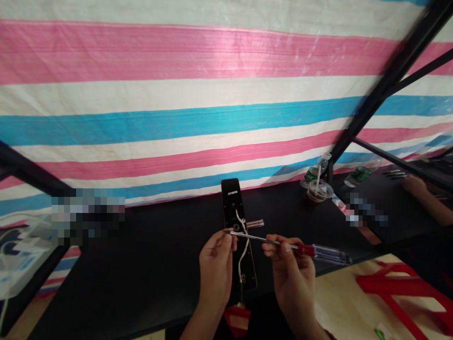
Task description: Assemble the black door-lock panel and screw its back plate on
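Observation:
A long black door-lock panel (233, 208) lies on the black table (148, 264), with a white cable (243, 245) running down it and a metal lever handle (255, 223) sticking out to its right. My right hand (288, 267) is closed on the shaft of a screwdriver (318, 251) with a red and clear handle, held level above the panel. My left hand (216, 264) is closed in a pinch at the screwdriver's metal tip (228, 232). Both hands hover over the panel's lower half.
A striped pink, blue and white tarp (198, 94) hangs behind the table. A plastic cup with a straw (319, 191) and bottles (358, 175) stand at the right. Another person's arm (426, 198) rests on the neighbouring table. Black frame bars (385, 80) cross at the right; a red stool (406, 293) sits below.

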The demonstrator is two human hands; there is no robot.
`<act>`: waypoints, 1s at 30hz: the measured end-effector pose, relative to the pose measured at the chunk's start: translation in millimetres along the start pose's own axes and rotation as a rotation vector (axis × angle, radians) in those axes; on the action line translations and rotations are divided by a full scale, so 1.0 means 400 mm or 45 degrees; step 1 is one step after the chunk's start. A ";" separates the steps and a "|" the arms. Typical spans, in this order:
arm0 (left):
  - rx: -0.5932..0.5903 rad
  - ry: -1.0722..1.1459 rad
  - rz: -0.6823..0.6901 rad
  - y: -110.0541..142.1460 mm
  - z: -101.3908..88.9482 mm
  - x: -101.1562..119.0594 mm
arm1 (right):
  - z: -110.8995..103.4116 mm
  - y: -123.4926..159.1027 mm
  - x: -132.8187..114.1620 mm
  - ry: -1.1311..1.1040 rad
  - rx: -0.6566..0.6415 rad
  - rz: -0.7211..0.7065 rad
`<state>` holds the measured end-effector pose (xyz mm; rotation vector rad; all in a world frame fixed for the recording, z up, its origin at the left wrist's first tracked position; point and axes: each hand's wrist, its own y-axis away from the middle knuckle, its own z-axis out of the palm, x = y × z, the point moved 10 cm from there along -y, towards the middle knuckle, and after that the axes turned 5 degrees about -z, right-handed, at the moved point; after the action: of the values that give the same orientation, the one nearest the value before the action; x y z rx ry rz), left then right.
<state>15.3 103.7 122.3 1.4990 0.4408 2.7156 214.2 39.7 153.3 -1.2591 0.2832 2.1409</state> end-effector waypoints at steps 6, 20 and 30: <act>-0.019 -0.788 0.364 -0.161 -0.008 -0.023 | 0.091 -0.239 -0.021 0.404 -0.175 -0.453; -0.071 -1.050 0.349 -0.284 -0.030 -0.165 | 0.248 -0.462 0.164 0.845 -0.531 -0.518; -0.071 -1.062 0.404 -0.280 -0.023 -0.153 | 0.287 -0.467 0.147 1.053 -0.607 -0.613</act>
<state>26.5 200.3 39.1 2.6215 0.0925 1.9369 227.3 263.8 187.0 -2.1901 -0.2047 1.2248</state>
